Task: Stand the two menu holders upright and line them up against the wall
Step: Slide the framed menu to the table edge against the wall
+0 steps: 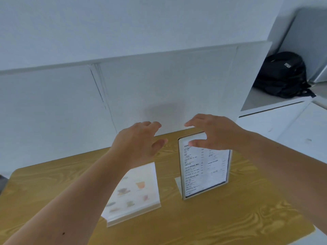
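Two clear menu holders are on a wooden table. The text menu holder stands upright right of centre, turned a little, some way out from the white wall. My right hand hovers at its top edge, fingers spread, thumb in front of the sheet; contact is unclear. The picture menu holder lies on its back to the left, its base toward me. My left hand floats above its far end, open and holding nothing.
The table's far edge meets the white wall panel. A black backpack rests on a white ledge at the right, beyond the panel's end. A white counter surface runs to the right of the table.
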